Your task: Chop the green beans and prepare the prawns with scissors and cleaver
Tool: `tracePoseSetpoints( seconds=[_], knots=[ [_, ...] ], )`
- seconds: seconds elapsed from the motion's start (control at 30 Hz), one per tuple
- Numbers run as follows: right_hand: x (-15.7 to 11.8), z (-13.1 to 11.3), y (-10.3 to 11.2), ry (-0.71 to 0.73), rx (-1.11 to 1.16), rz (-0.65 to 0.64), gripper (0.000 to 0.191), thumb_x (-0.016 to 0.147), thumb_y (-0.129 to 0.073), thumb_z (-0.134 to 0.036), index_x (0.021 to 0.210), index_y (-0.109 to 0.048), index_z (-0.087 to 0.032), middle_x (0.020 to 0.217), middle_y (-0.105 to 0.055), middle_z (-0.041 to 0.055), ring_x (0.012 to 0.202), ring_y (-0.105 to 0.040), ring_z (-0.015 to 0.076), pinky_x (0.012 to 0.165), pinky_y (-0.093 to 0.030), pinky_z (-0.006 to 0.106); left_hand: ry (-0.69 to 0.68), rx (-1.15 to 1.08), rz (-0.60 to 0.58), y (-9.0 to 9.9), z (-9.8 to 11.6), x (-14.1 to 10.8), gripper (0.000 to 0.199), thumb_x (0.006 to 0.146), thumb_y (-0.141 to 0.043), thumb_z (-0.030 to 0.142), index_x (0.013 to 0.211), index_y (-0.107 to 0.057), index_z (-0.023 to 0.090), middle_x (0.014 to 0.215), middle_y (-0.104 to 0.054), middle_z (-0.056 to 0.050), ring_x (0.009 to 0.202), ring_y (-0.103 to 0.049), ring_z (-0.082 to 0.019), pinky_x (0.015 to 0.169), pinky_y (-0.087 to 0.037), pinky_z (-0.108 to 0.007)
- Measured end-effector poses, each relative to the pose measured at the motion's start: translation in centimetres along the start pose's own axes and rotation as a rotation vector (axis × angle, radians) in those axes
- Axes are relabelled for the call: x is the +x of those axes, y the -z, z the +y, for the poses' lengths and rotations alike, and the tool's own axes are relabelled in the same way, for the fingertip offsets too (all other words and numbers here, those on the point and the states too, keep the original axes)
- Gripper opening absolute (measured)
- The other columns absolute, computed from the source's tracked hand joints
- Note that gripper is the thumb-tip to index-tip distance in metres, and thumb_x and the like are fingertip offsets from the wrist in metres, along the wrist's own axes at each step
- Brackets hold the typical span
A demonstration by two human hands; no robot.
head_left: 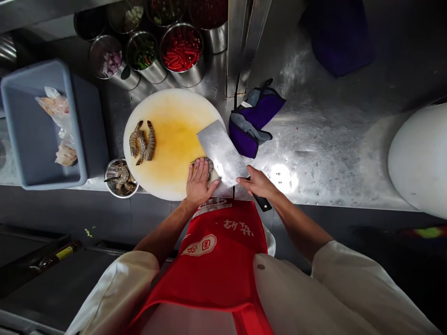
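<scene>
My right hand is closed around the black handle of a broad cleaver, whose blade lies over the right edge of the round white cutting board. Pressed down on a shrimp near the board's front right is my left hand, its thumb spread to the side. The blade's edge is beside that shrimp; whether they touch is unclear. Three shrimp lie side by side at the left of the board. A steel bowl with several more shrimp stands at the board's lower left.
A grey bin holding plastic bags stands at the left. Behind the board are steel containers, one with red chillies. Purple cloths lie right of the board, by a metal post. A white rounded object is far right.
</scene>
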State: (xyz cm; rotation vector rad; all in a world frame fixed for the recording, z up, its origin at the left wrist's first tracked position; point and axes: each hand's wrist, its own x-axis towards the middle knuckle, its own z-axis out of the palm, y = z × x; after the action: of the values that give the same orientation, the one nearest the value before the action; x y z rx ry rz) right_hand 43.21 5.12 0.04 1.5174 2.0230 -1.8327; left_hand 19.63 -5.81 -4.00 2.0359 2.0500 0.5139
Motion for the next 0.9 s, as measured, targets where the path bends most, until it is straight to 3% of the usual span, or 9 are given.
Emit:
tracePoseSetpoints(
  seconds=[0.23,0.43,0.53,0.67,0.9],
  knots=[
    [5.0,-2.5,2.3,0.121,-0.123,-0.079,0.027,0.089,-0.063,-0.039,0.086,-0.039,-0.026,0.049,-0.055,-0.0092,0.040,-0.058,0.0169,0.045,-0.040,0.026,0.001,0.001,0.007,-0.2,0.1,0.1,0.081,0.098,-0.040,0.061,0.159,-0.026,0.010,0.163,-0.032,-0.019,0.153,-0.025,-0.031,0.127,-0.014,-0.053],
    [6.9,-4.5,3.6,0.159,-0.210,-0.137,0.026,0.088,-0.066,-0.038,0.087,-0.044,-0.024,0.046,-0.057,-0.0081,0.040,-0.058,0.0174,0.046,-0.039,0.025,-0.018,0.004,0.017,-0.1,0.0,0.1,0.083,0.097,-0.040,0.063,0.159,-0.026,0.010,0.163,-0.031,-0.019,0.153,-0.024,-0.032,0.127,-0.013,-0.053],
    [6.8,-4.5,3.6,0.166,-0.229,-0.131,0.027,0.087,-0.066,-0.037,0.084,-0.043,-0.024,0.044,-0.056,-0.0085,0.040,-0.058,0.0170,0.047,-0.039,0.025,-0.009,0.006,-0.006,0.0,0.1,0.0,0.082,0.098,-0.039,0.062,0.160,-0.024,0.011,0.164,-0.029,-0.018,0.154,-0.023,-0.031,0.127,-0.012,-0.053],
    [5.1,-2.8,2.9,0.176,-0.217,-0.096,0.028,0.089,-0.064,-0.039,0.083,-0.039,-0.025,0.043,-0.052,-0.0105,0.041,-0.059,0.0167,0.050,-0.041,0.026,0.063,0.015,0.021,-0.2,0.4,-0.3,0.076,0.101,-0.034,0.058,0.160,-0.024,0.011,0.164,-0.029,-0.018,0.155,-0.021,-0.030,0.127,-0.009,-0.053],
    [2.3,-1.5,2.1,0.081,-0.196,-0.120,0.032,0.090,-0.061,-0.042,0.082,-0.034,-0.027,0.042,-0.050,-0.0111,0.038,-0.058,0.0180,0.046,-0.040,0.027,0.109,0.031,-0.013,-0.3,1.0,-0.7,0.079,0.101,-0.034,0.056,0.161,-0.018,0.007,0.165,-0.022,-0.020,0.155,-0.017,-0.032,0.127,-0.013,-0.055]
  ],
)
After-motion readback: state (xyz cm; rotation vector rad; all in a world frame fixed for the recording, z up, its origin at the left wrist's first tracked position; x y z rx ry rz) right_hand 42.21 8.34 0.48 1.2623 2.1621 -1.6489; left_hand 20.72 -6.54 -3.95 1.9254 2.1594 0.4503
